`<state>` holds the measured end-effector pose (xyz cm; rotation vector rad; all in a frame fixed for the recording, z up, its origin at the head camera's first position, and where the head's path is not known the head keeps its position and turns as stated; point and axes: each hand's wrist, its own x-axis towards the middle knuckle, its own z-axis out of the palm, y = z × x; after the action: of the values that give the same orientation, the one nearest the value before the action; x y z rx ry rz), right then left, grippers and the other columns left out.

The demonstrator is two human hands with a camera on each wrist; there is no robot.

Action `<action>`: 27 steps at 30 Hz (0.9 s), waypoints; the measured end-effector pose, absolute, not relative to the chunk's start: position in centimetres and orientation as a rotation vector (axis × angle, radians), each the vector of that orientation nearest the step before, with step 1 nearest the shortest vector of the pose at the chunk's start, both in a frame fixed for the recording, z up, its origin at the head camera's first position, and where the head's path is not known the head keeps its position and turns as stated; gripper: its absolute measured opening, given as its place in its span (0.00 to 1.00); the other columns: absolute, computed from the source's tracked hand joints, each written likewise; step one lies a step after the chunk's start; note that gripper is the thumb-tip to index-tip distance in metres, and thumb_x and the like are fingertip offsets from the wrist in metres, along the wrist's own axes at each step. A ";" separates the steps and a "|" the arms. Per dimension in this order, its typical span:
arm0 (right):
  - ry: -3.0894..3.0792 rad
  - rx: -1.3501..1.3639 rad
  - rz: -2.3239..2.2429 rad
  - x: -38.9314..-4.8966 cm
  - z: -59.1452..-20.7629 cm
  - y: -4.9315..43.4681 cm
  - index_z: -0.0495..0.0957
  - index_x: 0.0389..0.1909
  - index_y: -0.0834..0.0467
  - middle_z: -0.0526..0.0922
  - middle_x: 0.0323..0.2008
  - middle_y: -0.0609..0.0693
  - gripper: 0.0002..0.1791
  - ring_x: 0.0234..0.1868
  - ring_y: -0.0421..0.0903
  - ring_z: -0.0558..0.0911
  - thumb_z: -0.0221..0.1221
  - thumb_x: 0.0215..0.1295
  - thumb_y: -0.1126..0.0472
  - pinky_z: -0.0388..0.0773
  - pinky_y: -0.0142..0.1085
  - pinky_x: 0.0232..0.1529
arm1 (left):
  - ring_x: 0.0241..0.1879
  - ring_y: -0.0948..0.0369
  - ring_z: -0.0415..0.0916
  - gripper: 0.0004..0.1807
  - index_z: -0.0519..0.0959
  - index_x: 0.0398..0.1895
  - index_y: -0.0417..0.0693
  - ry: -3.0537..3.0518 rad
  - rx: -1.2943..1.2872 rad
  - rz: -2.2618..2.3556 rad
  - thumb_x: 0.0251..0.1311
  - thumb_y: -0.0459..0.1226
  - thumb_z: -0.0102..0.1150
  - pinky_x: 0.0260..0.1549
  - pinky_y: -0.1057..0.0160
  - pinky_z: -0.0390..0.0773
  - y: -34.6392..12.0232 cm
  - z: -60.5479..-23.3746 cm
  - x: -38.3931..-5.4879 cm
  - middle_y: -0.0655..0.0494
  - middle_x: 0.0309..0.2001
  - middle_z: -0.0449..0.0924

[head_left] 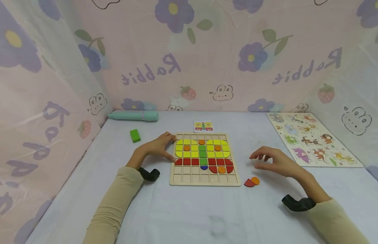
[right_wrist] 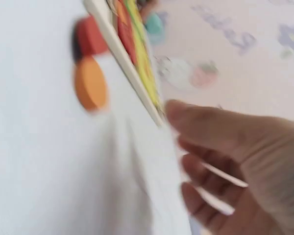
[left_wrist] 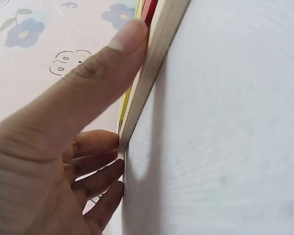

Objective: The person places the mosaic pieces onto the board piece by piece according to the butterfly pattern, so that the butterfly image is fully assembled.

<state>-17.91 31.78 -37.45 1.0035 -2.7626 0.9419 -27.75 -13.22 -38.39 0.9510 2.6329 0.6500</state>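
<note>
A wooden grid board (head_left: 204,181) lies in the middle of the table, with yellow, red, green, orange and blue pieces laid in a butterfly-like pattern. My left hand (head_left: 156,146) touches its left edge, the thumb (left_wrist: 130,41) against the rim and the fingertips farther back along the side. Right of the board, my right hand (head_left: 276,161) hovers over the cloth with fingers loosely bent and nothing in them. Just in front of it lie a red quarter-round piece (head_left: 249,183) and an orange round piece (head_left: 255,180), side by side.
Behind the board lies a small picture card (head_left: 203,126) with a similar pattern. A green block (head_left: 135,135) and a teal marker-shaped object (head_left: 134,115) are at the left. An animal puzzle board (head_left: 314,139) lies at the right. Printed cloth walls (head_left: 207,67) surround the table.
</note>
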 end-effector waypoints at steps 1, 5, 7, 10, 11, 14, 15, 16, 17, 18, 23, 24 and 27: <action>-2.789 0.994 0.954 -17.7 -37.3 32.7 0.78 0.45 0.56 0.80 0.41 0.48 0.16 0.38 0.42 0.73 0.66 0.55 0.61 0.75 0.31 0.38 | 0.65 0.51 0.54 0.49 0.63 0.64 0.39 2.634 0.949 0.650 0.40 0.52 0.73 0.66 0.51 0.54 -13.2 -38.4 -27.7 0.44 0.63 0.58; -2.894 0.982 0.988 -17.0 -36.7 36.0 0.75 0.49 0.57 0.79 0.45 0.50 0.19 0.41 0.41 0.72 0.65 0.55 0.62 0.74 0.31 0.40 | 0.65 0.51 0.54 0.49 0.63 0.64 0.39 2.640 0.940 0.645 0.40 0.52 0.73 0.66 0.51 0.54 -13.2 -38.3 -27.6 0.45 0.63 0.58; -2.938 1.002 1.001 -16.7 -36.5 37.2 0.75 0.50 0.58 0.78 0.45 0.50 0.20 0.42 0.40 0.72 0.65 0.55 0.64 0.74 0.31 0.40 | 0.65 0.51 0.54 0.49 0.63 0.64 0.40 2.639 0.933 0.646 0.41 0.52 0.73 0.66 0.51 0.54 -13.2 -38.4 -27.6 0.45 0.63 0.58; -3.001 1.042 1.006 -16.5 -36.2 38.7 0.73 0.50 0.61 0.78 0.45 0.51 0.20 0.41 0.40 0.72 0.64 0.56 0.65 0.74 0.30 0.40 | 0.65 0.51 0.54 0.49 0.63 0.64 0.40 2.638 0.929 0.646 0.41 0.53 0.73 0.66 0.51 0.54 -13.1 -38.4 -27.7 0.45 0.63 0.58; -3.020 1.044 1.001 -16.4 -36.2 39.1 0.73 0.50 0.61 0.78 0.44 0.50 0.20 0.41 0.40 0.72 0.64 0.56 0.65 0.74 0.30 0.40 | 0.65 0.51 0.54 0.49 0.63 0.64 0.40 2.638 0.931 0.648 0.41 0.53 0.73 0.66 0.50 0.54 -13.2 -38.4 -27.7 0.45 0.63 0.58; -3.071 1.014 0.992 -16.3 -36.2 40.0 0.73 0.49 0.62 0.79 0.42 0.50 0.20 0.39 0.40 0.72 0.64 0.55 0.64 0.73 0.30 0.39 | 0.65 0.51 0.54 0.49 0.63 0.64 0.40 2.643 0.939 0.647 0.41 0.53 0.73 0.66 0.50 0.54 -13.2 -38.5 -27.7 0.45 0.63 0.58; -3.086 1.000 0.993 -16.3 -36.2 40.1 0.73 0.48 0.62 0.79 0.41 0.50 0.20 0.39 0.40 0.71 0.65 0.55 0.64 0.73 0.29 0.38 | 0.65 0.51 0.54 0.49 0.63 0.64 0.40 2.644 0.942 0.646 0.41 0.53 0.73 0.66 0.50 0.54 -13.2 -38.5 -27.7 0.45 0.63 0.58; -3.097 0.983 1.000 -16.3 -36.2 40.2 0.73 0.48 0.62 0.79 0.40 0.50 0.20 0.38 0.40 0.71 0.65 0.54 0.64 0.73 0.29 0.37 | 0.65 0.51 0.54 0.49 0.63 0.64 0.40 2.645 0.945 0.642 0.41 0.53 0.73 0.66 0.51 0.54 -13.2 -38.5 -27.8 0.45 0.63 0.58; -3.097 0.982 1.007 -16.4 -36.3 40.3 0.73 0.47 0.63 0.79 0.39 0.51 0.19 0.37 0.41 0.71 0.65 0.54 0.65 0.73 0.30 0.36 | 0.65 0.51 0.54 0.49 0.62 0.64 0.40 2.645 0.947 0.641 0.41 0.53 0.73 0.66 0.51 0.54 -13.2 -38.5 -27.8 0.45 0.63 0.58; -3.102 0.971 1.007 -16.4 -36.5 40.3 0.74 0.46 0.63 0.79 0.38 0.51 0.18 0.36 0.40 0.72 0.65 0.54 0.65 0.73 0.29 0.35 | 0.65 0.51 0.54 0.49 0.62 0.64 0.40 2.644 0.948 0.641 0.41 0.53 0.73 0.66 0.51 0.54 -13.3 -38.5 -27.8 0.45 0.63 0.58; -3.119 0.822 0.904 -17.0 -37.2 39.3 0.76 0.37 0.59 0.77 0.29 0.46 0.12 0.28 0.37 0.71 0.66 0.54 0.62 0.72 0.27 0.29 | 0.65 0.51 0.54 0.49 0.62 0.64 0.39 2.643 0.949 0.640 0.41 0.53 0.73 0.66 0.51 0.54 -13.3 -38.6 -27.8 0.45 0.63 0.58; -3.116 0.772 0.858 -17.2 -37.3 39.0 0.76 0.35 0.58 0.76 0.27 0.44 0.12 0.27 0.36 0.70 0.66 0.54 0.60 0.71 0.27 0.28 | 0.65 0.51 0.54 0.49 0.62 0.64 0.39 2.643 0.950 0.642 0.41 0.53 0.73 0.66 0.50 0.54 -13.3 -38.5 -27.8 0.45 0.63 0.58; -3.080 0.656 0.753 -17.5 -37.5 37.8 0.76 0.33 0.55 0.71 0.22 0.41 0.13 0.23 0.34 0.67 0.67 0.53 0.53 0.66 0.28 0.23 | 0.65 0.50 0.54 0.49 0.62 0.64 0.39 2.636 0.949 0.656 0.40 0.53 0.73 0.66 0.50 0.54 -13.2 -38.5 -27.7 0.45 0.63 0.57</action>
<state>-17.46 37.84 -37.46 0.6555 -3.0797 0.7534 -27.74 -13.23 -38.50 0.9491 2.6361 0.6560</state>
